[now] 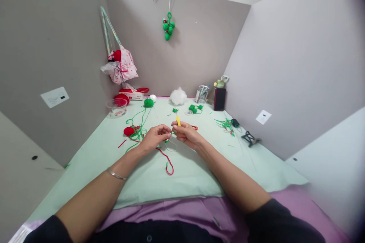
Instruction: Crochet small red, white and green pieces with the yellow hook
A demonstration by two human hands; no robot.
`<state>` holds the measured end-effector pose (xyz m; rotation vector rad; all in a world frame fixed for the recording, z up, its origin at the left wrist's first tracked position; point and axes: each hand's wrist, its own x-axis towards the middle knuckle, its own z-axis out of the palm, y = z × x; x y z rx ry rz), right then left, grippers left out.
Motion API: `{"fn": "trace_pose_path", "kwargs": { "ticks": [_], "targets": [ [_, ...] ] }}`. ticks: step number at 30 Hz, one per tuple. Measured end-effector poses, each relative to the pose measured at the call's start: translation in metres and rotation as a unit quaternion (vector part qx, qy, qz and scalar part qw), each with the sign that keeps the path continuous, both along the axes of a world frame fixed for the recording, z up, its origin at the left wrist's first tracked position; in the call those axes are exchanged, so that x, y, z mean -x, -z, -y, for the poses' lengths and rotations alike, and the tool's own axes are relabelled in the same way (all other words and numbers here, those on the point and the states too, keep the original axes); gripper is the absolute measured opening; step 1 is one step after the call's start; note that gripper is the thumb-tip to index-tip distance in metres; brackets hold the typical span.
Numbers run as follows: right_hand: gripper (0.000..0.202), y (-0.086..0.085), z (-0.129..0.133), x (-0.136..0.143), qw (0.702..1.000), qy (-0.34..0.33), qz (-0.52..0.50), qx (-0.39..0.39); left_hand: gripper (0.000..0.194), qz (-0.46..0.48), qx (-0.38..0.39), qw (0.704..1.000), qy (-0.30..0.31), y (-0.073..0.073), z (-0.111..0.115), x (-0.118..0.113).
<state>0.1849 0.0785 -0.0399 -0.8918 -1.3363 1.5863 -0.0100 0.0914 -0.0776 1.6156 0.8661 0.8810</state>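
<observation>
My right hand (186, 133) grips a crochet hook with a yellow handle (178, 120), its metal shaft pointing up and away from me. Facing it, my left hand (156, 136) is closed in a pinch on green yarn (172, 133) that runs between the fingertips of both hands. Just below the fingers hangs a small green and white piece (167, 141), partly hidden, with a thin pale thread looping beside it. On the cloth nearer to me lies a red yarn strand (170, 169) with a curled end.
Left are a red yarn ball (129, 131), tangled green yarn (138, 133), a green ball (148, 103) and a clear tub (116, 107). Behind sit white stuffing (178, 96), green crocheted pieces (195, 109) and a pen cup (202, 94). Right are yarn scraps (226, 124) and a black stand (250, 139). Grey panels surround the table.
</observation>
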Motion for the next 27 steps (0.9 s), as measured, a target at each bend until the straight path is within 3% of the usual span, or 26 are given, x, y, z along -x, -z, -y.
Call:
{"fn": "trace_pose_path", "kwargs": {
  "ticks": [5, 12, 20, 27],
  "targets": [
    [0.036, -0.002, 0.002, -0.004, 0.998, -0.025, 0.056, -0.012, 0.035, -0.012, -0.004, 1.000, -0.011, -0.003, -0.001, 0.003],
    [0.013, 0.007, -0.006, -0.005, 0.993, 0.040, 0.097, -0.058, 0.037, -0.027, 0.004, 0.999, -0.023, -0.004, -0.004, 0.007],
    [0.041, 0.001, -0.008, -0.009, 0.998, 0.056, -0.012, -0.027, 0.036, -0.069, 0.026, 0.997, 0.010, -0.006, 0.003, 0.004],
    [0.037, -0.001, -0.002, -0.007, 0.999, 0.013, -0.048, 0.011, 0.038, -0.090, 0.029, 0.995, 0.024, -0.011, 0.006, 0.005]
  ]
}}
